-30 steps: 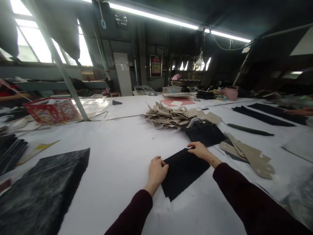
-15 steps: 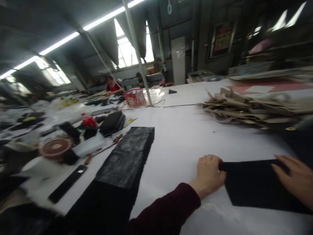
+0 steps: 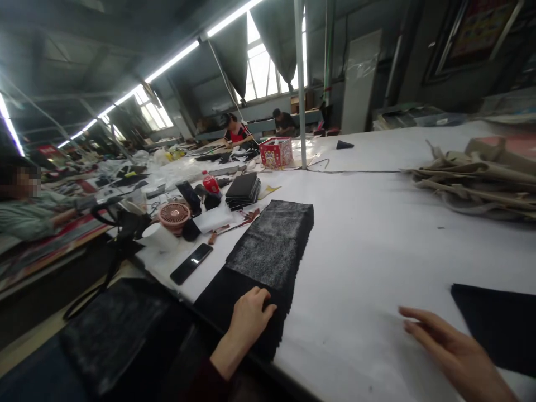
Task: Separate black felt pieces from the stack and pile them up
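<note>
My left hand [image 3: 250, 316] rests on the near end of a thick stack of black fabric pieces [image 3: 268, 251] at the table's left edge, its fingers curled onto the top piece. My right hand [image 3: 452, 349] hovers flat over the white table [image 3: 377, 240] with fingers stretched out, holding nothing. A single black fabric piece [image 3: 498, 324] lies just to the right of that hand, apart from it.
A pile of beige cut pieces [image 3: 473, 178] lies at the far right. Left of the stack are a phone [image 3: 191, 263], a small pink fan [image 3: 174, 214], a red-capped bottle [image 3: 210, 182], a stack of black pieces [image 3: 243, 188] and a red box [image 3: 276, 152]. Other people work at tables beyond.
My view swung left. My left hand let go of the single black piece and moved left onto the thick black stack. My right hand lifted off the piece.
</note>
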### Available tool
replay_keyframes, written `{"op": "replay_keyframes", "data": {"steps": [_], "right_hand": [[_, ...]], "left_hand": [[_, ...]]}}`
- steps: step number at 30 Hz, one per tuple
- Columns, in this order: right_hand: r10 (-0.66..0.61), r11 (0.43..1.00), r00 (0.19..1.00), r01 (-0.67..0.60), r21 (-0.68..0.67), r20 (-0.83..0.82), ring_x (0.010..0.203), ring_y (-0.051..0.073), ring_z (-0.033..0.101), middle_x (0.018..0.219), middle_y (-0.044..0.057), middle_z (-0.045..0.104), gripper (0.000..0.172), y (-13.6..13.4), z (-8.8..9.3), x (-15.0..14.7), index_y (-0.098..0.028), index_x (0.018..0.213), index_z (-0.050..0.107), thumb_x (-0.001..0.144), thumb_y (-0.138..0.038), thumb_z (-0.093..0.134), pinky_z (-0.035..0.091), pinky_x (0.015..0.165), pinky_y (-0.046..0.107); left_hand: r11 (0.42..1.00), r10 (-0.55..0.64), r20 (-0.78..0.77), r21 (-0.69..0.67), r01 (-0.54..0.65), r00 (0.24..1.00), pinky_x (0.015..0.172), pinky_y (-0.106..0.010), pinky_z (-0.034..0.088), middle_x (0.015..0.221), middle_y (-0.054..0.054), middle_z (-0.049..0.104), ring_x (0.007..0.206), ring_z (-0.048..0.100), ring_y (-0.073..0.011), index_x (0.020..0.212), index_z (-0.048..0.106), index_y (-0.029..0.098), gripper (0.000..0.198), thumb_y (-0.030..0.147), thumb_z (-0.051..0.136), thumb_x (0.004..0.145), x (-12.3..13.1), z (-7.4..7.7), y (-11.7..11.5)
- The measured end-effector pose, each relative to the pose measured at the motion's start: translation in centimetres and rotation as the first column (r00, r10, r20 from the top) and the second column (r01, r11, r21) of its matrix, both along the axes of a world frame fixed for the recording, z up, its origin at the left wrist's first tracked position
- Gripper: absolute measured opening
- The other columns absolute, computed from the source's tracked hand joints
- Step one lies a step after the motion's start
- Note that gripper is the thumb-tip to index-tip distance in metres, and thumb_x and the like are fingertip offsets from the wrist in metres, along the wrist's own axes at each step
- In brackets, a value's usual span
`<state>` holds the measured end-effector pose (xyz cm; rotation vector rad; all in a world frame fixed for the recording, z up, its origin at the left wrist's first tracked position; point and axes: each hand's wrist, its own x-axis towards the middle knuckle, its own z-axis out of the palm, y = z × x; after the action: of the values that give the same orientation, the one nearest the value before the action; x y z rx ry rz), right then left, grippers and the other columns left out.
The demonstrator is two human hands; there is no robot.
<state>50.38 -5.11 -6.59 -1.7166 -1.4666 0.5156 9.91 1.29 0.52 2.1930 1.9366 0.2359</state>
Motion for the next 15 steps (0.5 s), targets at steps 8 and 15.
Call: {"op": "replay_keyframes", "data": {"steps": [8, 15], "right_hand": [[0.466, 0.874, 0.854, -0.486, -0.033, -0.232, 0.087, 0.02, 0.066, 0.11, 0.006, 0.07, 0.028, 2.6, 4.7, -18.8, -0.024, 0.106, 0.07, 0.093, -0.037, 0.05, 0.054, 0.08, 0.031], [0.611, 0.789, 0.784, -0.614, -0.003, 0.111, 0.113, 0.023, 0.059, 0.127, 0.007, 0.063, 0.037, 4.9, 3.1, -23.8, -0.022, 0.117, 0.067, 0.093, -0.015, 0.041, 0.048, 0.099, 0.039]], "left_hand": [[0.996, -0.091, 0.015, -0.012, 0.091, 0.996, 0.074, -0.027, 0.042, 0.085, -0.005, 0.064, 0.084, 0.062, -0.0189, 0.079, 0.063, 0.018, 0.019, 0.014, 0.048, 0.088, -0.4, -1.7, 0.6], [0.99, -0.125, 0.278, -0.028, 0.139, 0.952, 0.073, -0.025, 0.043, 0.082, -0.002, 0.068, 0.078, 0.063, -0.0163, 0.077, 0.068, 0.02, 0.019, 0.013, 0.051, 0.082, -2.6, -1.8, 2.1]]}}
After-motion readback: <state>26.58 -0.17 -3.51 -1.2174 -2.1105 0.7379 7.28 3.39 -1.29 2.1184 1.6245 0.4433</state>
